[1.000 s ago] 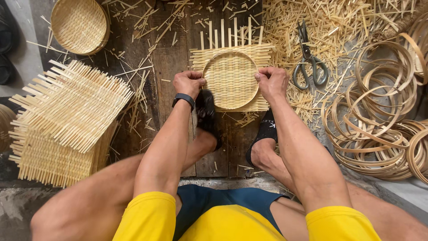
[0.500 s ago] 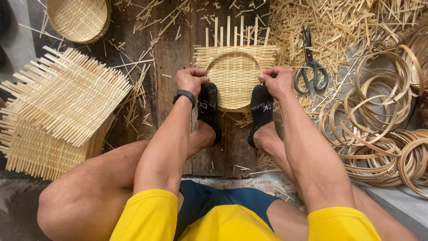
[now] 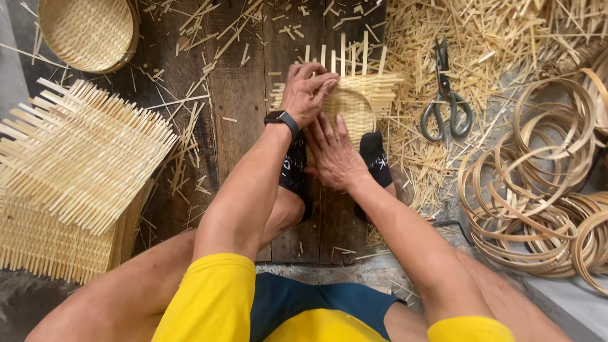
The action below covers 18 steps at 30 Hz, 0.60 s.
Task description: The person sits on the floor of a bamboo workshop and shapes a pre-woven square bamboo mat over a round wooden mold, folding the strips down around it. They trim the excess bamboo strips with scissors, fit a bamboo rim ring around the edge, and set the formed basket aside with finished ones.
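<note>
woven bamboo basket (image 3: 354, 104) sits at 12 o'clock on plank floor (image 3: 244, 95), pinned by both feet. left hand (image 3: 307, 92) curled, gripping its near-left rim; right hand (image 3: 335, 155) flat, fingers spread against its near edge. scissors (image 3: 446, 101) at 2 o'clock.

A second ago each hand gripped one side of the woven bamboo mat (image 3: 354, 101) with its round hoop. Now both have moved inward. The left hand (image 3: 308, 92) has crossed over the near left part of the weave, fingers (image 3: 323, 82) curled on it. The right hand (image 3: 335, 155) has left the right edge and lies flat at the near rim, just below the left hand. Both sandalled feet have slid forward against the mat.
</note>
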Each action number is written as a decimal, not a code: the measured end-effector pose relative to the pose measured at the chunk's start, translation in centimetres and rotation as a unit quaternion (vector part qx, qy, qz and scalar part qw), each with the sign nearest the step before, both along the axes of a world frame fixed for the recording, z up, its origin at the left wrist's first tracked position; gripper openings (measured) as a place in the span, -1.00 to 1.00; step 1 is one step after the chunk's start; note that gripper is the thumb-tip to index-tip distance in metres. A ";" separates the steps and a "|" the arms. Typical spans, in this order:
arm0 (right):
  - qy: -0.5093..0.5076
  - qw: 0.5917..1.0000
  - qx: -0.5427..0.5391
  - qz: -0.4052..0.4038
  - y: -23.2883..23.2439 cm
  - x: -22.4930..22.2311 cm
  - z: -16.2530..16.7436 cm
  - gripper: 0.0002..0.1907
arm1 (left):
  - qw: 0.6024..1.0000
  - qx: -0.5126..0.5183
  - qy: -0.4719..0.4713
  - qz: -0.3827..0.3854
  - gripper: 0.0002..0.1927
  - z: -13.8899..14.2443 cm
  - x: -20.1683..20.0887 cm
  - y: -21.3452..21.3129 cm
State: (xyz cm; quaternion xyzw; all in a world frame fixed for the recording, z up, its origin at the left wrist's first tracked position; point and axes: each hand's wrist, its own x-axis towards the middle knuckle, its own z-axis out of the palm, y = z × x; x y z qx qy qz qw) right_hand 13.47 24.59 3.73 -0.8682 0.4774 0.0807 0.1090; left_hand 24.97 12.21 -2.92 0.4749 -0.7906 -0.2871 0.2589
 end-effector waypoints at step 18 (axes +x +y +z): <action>-0.323 0.918 -0.135 -0.188 -7.9 -8.0 -3.7 -0.72 | 0.995 0.087 0.046 -0.001 -0.72 -0.6 -0.1 0.0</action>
